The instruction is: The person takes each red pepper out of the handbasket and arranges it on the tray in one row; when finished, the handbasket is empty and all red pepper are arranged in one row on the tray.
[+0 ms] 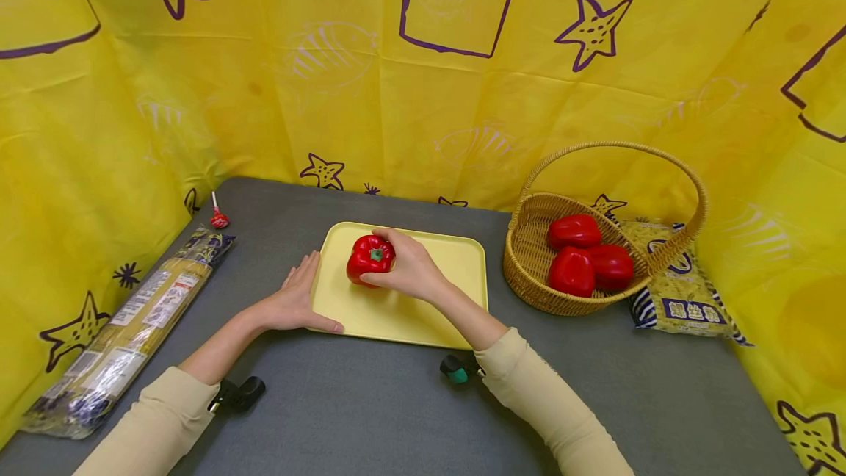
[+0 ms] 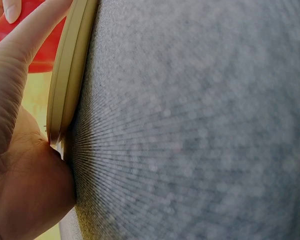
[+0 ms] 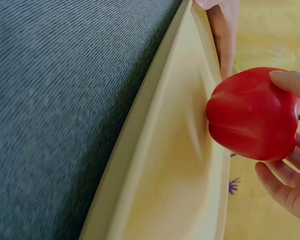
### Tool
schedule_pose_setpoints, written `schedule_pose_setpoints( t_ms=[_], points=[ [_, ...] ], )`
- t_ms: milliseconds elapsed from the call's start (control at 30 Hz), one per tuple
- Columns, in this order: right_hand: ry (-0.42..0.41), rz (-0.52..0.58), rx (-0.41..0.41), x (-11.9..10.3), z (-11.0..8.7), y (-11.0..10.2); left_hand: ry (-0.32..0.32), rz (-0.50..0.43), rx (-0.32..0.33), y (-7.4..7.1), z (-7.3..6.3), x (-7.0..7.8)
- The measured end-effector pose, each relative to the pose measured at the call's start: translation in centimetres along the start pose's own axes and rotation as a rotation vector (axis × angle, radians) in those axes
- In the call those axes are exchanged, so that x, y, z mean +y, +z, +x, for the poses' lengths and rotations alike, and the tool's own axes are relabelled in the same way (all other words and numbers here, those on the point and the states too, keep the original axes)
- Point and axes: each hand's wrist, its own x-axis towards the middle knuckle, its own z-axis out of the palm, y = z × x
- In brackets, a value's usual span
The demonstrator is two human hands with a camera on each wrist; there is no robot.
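Observation:
A red bell pepper (image 1: 363, 261) with a green stem is over the left half of a pale yellow tray (image 1: 432, 311). My right hand (image 1: 411, 268) grips it from the right, thumb on the near side and fingers on the far side. In the right wrist view the pepper (image 3: 252, 115) lies between the thumb and fingers; I cannot tell whether it touches the tray. At the tray's left end, my left hand (image 1: 291, 301) has its fingers extended along the edge and its thumb along the front rim. The left wrist view shows this thumb against the tray rim (image 2: 70, 70).
Right of the tray stands a wicker basket (image 1: 529, 281) with a tall handle, holding several red bell peppers (image 1: 572, 272). Beside it lies a yellow noodle bag (image 1: 687, 300). A long clear noodle packet (image 1: 142, 314) and a red lollipop (image 1: 219, 220) lie on the left.

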Motion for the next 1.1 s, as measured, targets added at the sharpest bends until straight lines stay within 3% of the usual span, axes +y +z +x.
schedule_pose_setpoints(
  t_ms=[1100],
  points=[
    [-0.041,-0.031,-0.026,-2.0,3.1,2.4,0.026,-0.037,0.007,0.0,-0.1,0.0]
  ],
)
